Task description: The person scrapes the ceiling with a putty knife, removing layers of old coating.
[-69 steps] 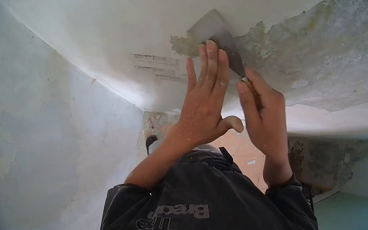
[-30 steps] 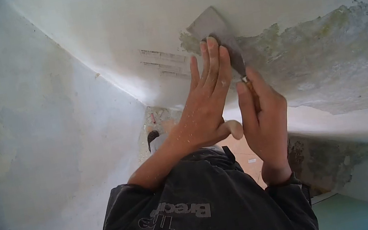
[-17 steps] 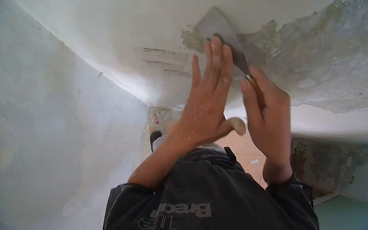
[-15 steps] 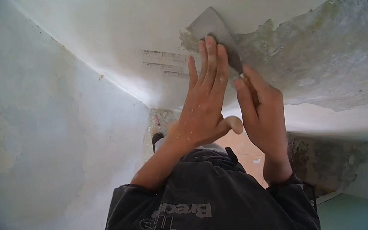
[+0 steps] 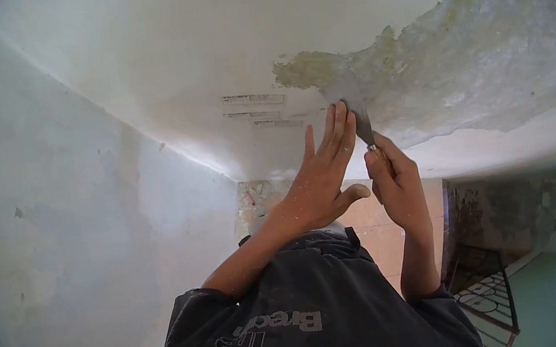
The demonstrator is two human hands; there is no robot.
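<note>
My right hand [image 5: 400, 189] is wrapped round the handle of a wide-bladed scraper [image 5: 360, 114]. Its grey blade points up and away from me, lying against the wall [image 5: 193, 32] at the lower edge of a bare patch [image 5: 460, 67] where the pale coating is gone. My left hand [image 5: 321, 184] has its fingers stretched out, with the fingertips resting on the blade and the thumb held apart. Part of the blade is hidden behind those fingertips, and its front edge blends into the grey patch.
Printed labels or marks [image 5: 254, 100] show on the wall left of the blade. Another pale wall [image 5: 80, 231] meets it at a corner on the left. Debris [image 5: 250, 197] lies on the floor by that corner. A dark metal frame [image 5: 487, 285] stands at lower right.
Both hands and the scraper have moved down toward my body. Where the blade was, a bare greenish-grey strip now shows. The view has shifted slightly, revealing more of the metal frame.
</note>
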